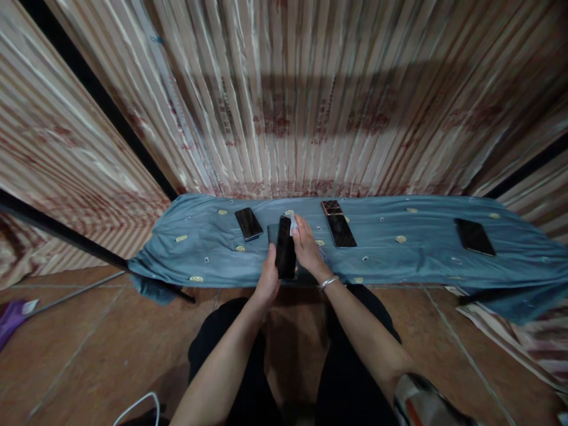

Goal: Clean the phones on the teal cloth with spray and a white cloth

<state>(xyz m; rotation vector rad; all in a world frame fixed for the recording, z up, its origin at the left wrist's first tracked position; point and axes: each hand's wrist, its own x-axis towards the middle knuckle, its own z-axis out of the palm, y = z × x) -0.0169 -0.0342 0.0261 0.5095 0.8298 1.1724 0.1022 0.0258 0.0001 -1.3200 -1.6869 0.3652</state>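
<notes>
Brown floor tiles (89, 349) lie under my knees. My left hand (267, 283) has its grip closed around a black phone (285, 254) over the blue cloth (399, 260), and my right hand (306, 245) presses a small white wipe (293, 226) on its top. Farther back, three more phones (248, 223) lie on the cloth before the striped curtain (310, 89).

Three phones lie on the cloth (399, 260) — one (248, 223) left of the hands, two (339, 225) (474, 236) right.
</notes>
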